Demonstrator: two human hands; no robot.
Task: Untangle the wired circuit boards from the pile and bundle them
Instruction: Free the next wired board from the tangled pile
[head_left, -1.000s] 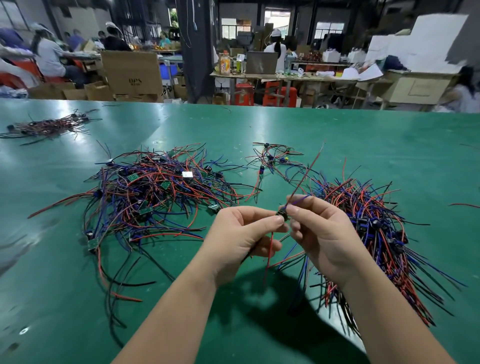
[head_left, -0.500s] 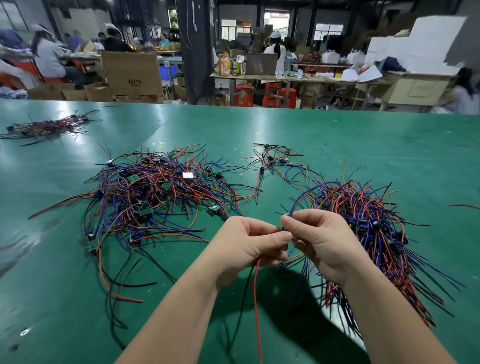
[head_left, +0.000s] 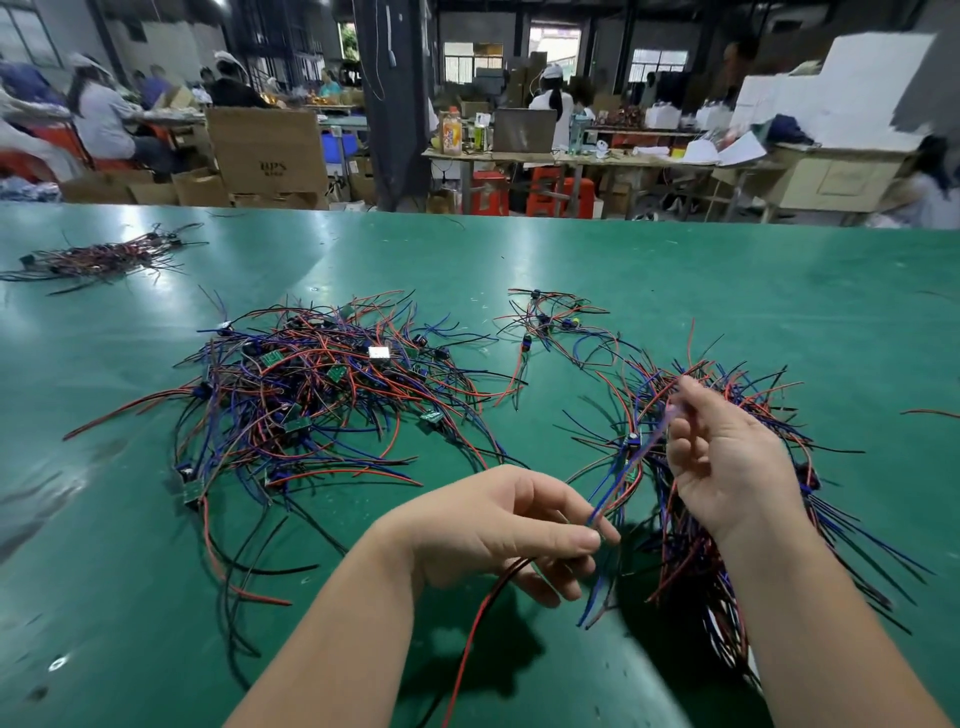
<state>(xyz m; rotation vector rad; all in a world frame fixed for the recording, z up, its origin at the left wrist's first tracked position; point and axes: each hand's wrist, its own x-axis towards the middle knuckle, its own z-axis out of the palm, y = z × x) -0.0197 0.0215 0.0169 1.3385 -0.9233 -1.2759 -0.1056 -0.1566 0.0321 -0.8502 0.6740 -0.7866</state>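
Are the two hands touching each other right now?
No, the left hand and the right hand are apart, with only wires running between them.

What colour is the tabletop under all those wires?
Green: the table has a slightly shiny green surface, shown best in the head view.

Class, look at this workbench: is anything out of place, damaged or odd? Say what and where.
Nothing looks damaged or spilled. One lone red wire lies at the table's right edge, apart from every pile, and a small cluster of wired boards lies separate, between the tangled pile and the right heap.
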